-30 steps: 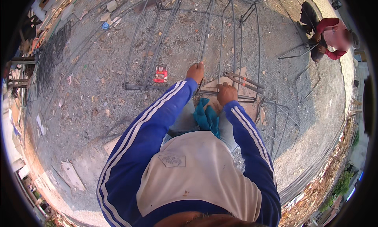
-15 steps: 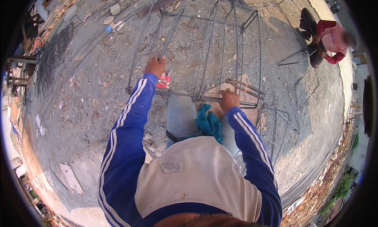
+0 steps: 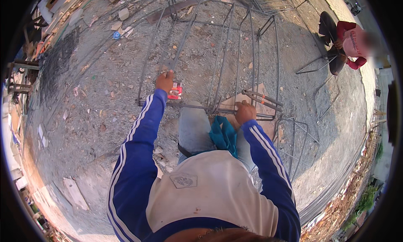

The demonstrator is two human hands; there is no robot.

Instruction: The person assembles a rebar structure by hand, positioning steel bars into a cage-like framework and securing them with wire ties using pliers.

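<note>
A large cage of bent steel bars (image 3: 225,45) lies on the ground before my knees. My left hand (image 3: 165,81) is closed around the near end of a steel bar (image 3: 181,42) inside the cage, beside a small red and white packet (image 3: 174,92). At the cage's near edge, my right hand (image 3: 245,112) is closed on a steel bar; its fingertips are partly hidden. Just beyond that hand lie pincers (image 3: 264,98) with orange marks on their handles, over a flat brown board (image 3: 258,91). A teal cloth (image 3: 223,135) hangs at my lap.
Several smaller bent steel frames (image 3: 294,133) lie to the right, with more at the far right. A person in a pink and red top (image 3: 354,42) crouches there holding a bent bar. Dark wire (image 3: 58,61) and scrap wood (image 3: 63,15) lie to the left on gravel.
My left hand has shifted slightly nearer to me. My right hand stays at the near edge of the cage. The view has tilted a little.
</note>
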